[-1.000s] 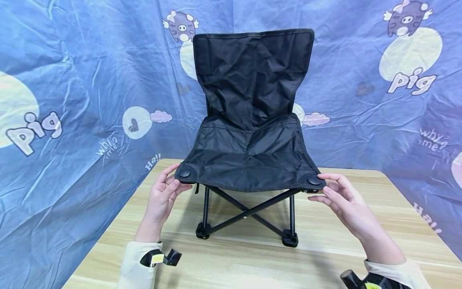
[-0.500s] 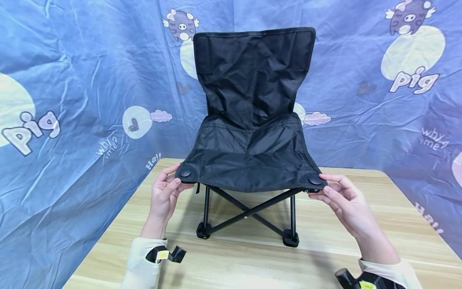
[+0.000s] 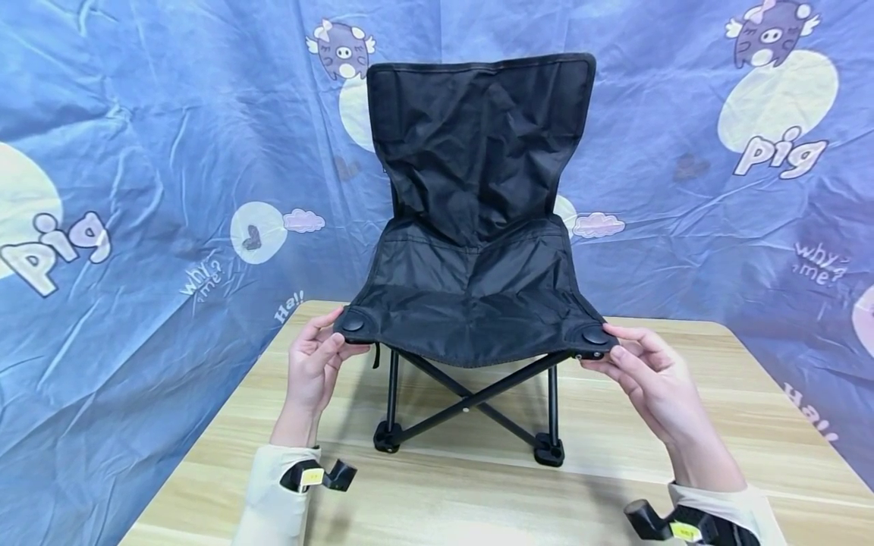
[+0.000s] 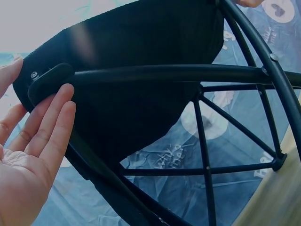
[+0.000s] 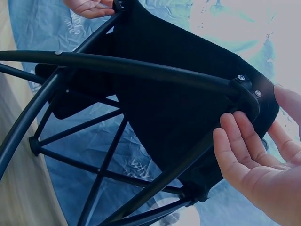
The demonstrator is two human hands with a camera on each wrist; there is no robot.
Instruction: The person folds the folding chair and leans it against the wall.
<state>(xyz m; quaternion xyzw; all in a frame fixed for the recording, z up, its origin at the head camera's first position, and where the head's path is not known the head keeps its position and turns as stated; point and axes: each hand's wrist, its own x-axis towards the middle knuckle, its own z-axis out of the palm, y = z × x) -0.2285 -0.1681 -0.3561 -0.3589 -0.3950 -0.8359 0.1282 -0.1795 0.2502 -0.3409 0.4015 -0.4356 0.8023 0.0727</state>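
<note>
A black folding camp chair (image 3: 471, 296) stands unfolded on the wooden table, its seat front facing me and its backrest upright behind. My left hand (image 3: 314, 371) pinches the seat's front left corner, thumb and fingertips at the fabric edge. At the front right corner my right hand (image 3: 658, 387) grips in the same way, opposite the left. From below, the left wrist view shows the left hand's fingertips against the plastic corner cap (image 4: 51, 82). In the right wrist view, curled fingers lie under the other corner cap (image 5: 247, 101), beside the frame tube. Crossed legs (image 3: 466, 398) spread beneath the seat.
The light wooden table (image 3: 437, 500) extends around the chair's feet. A blue patterned cloth (image 3: 171, 152) hangs behind and at both sides, close to the table's edges. Black cameras (image 3: 337, 475) are strapped over both pale sleeves.
Both hands keep hold of the corners. The forearms have shifted slightly inward, and the seat's front edge sags a little lower in the middle. The chair's feet have stayed in place.
</note>
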